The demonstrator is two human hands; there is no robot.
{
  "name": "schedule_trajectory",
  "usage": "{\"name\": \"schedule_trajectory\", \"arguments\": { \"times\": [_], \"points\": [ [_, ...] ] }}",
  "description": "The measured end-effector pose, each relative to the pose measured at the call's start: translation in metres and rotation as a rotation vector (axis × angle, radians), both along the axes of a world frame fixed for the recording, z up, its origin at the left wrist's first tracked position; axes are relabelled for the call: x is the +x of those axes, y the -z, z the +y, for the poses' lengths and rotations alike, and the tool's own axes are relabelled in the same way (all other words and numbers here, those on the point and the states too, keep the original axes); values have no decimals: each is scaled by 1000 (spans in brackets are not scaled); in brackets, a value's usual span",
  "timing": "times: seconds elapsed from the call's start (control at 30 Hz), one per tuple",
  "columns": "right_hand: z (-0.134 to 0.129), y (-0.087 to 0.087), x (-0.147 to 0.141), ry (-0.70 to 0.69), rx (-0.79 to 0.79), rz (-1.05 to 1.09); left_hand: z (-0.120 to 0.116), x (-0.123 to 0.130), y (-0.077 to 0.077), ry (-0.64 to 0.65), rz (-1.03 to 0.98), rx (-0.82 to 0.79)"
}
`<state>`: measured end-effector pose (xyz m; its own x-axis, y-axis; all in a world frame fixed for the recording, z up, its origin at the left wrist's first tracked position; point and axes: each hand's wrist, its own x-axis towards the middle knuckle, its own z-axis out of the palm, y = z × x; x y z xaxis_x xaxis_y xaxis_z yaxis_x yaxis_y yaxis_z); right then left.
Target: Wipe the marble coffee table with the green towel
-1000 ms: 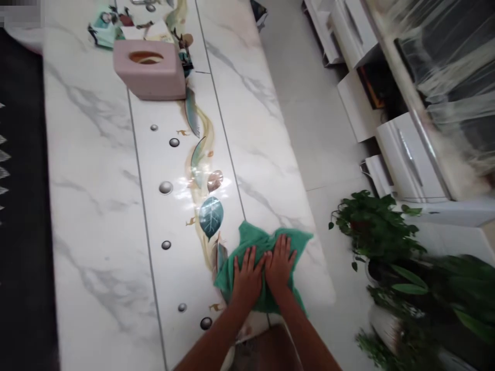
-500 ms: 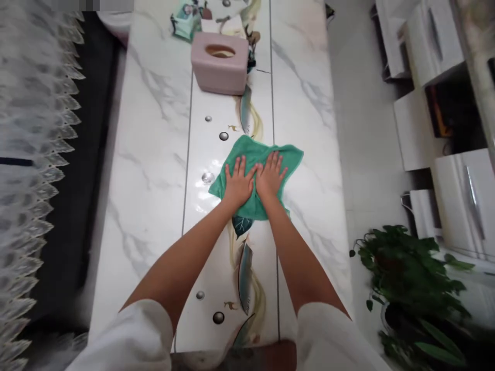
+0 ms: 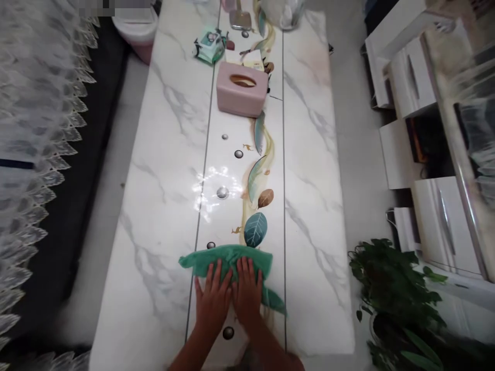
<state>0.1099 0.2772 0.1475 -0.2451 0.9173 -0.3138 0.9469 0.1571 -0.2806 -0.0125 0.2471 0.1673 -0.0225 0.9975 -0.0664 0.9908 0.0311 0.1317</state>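
Cloth [image 3: 228,252], green and crumpled, lies on the near part of the worktop [image 3: 317,221], across its middle strip; one corner sticks out to the left over a thin grey line, and another flap points down to the right, as far as the other line. The left hand [image 3: 212,299] and right hand [image 3: 247,291] sit side by side, thumbs close together; both are flat, with fingers a bit spread and laid on top of the cloth; the palms come past its near edge, and I cannot tell how hard they press; a dark dot [image 3: 228,333] shows between the wrists.

Just past the cloth is a blue-green leaf [image 3: 256,229], a picture on the worktop, with a brown leaf [image 3: 266,198] beyond it; bright light shines off the worktop to the left of them. Farther up stands a pink box [image 3: 240,100] with an oval hole on top; right behind it is a white card [image 3: 251,59], and a green packet [image 3: 212,49] lies to the left. Off to the right are a leafy plant [image 3: 394,288] and white drawers [image 3: 446,221]; white lace [image 3: 31,129] is on the left.
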Motion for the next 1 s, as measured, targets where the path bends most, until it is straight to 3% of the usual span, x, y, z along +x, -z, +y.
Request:
{"name": "schedule_trajectory", "arguments": {
  "times": [0.13,0.2,0.3,0.43,0.53,0.63,0.73,0.83,0.93,1.0],
  "points": [
    [103,2,-4,-29,93,26,111,-3,4,22,-162,-34],
    [134,0,-4,-58,139,65,147,-9,2,37,-218,-70],
    [150,-8,11,-109,181,179,158,-29,-10,-13,-263,-124],
    [166,-27,43,5,226,106,157,-60,-37,-193,-210,-248],
    [193,-40,50,-28,77,-19,179,-75,-53,-126,-265,-446],
    [230,-58,44,-46,-47,-5,219,-88,-67,-33,-405,-599],
    [268,-97,37,69,61,112,261,-108,-97,6,-509,-595],
    [297,-161,36,102,380,386,288,-131,-152,7,-580,-351],
    [302,-224,37,-43,611,488,288,-149,-213,29,-465,-15],
    [294,-245,37,-141,634,431,275,-156,-235,37,-282,82]
  ]
}}
